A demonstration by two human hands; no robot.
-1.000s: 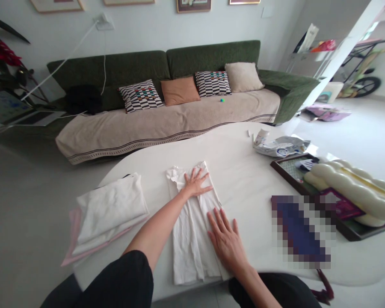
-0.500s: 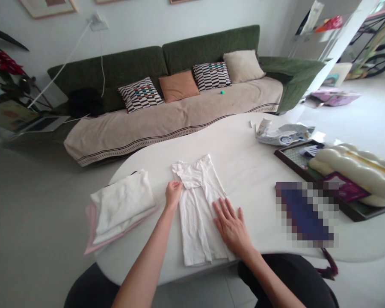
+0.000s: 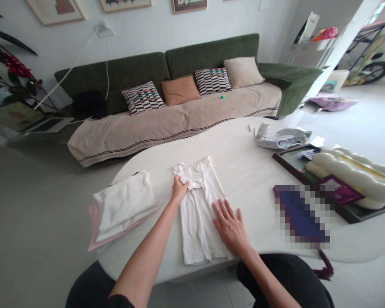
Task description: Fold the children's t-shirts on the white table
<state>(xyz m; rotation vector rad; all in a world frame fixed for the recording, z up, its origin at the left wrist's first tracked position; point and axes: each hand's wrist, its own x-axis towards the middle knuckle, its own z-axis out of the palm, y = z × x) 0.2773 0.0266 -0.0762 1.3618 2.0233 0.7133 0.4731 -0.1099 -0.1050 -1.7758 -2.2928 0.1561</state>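
Note:
A white shirt (image 3: pixel 195 226) lies partly folded on the white table, its collar end away from me and its lower edge near the table's front. My left hand (image 3: pixel 180 189) pinches the cloth at the shirt's left side, by the folded-over sleeve. Flat on the shirt's right edge rests my right hand (image 3: pixel 229 224), fingers spread and holding nothing. To the left of the shirt is a stack of folded clothes (image 3: pixel 125 205), white on top with pink beneath.
A dark-rimmed tray (image 3: pixel 288 164) on the table's right side bears a cream, bumpy box (image 3: pixel 353 175). Nearer me lies a blurred-out dark blue item (image 3: pixel 301 216). A silver packet (image 3: pixel 285 139) and a small white bottle (image 3: pixel 263 130) stand farther back. Behind the table is a green sofa (image 3: pixel 208 49).
My left hand has shifted slightly right and up along the shirt's left side, over the folded sleeve. My right hand stays flat on the shirt. The view has tilted a little upward.

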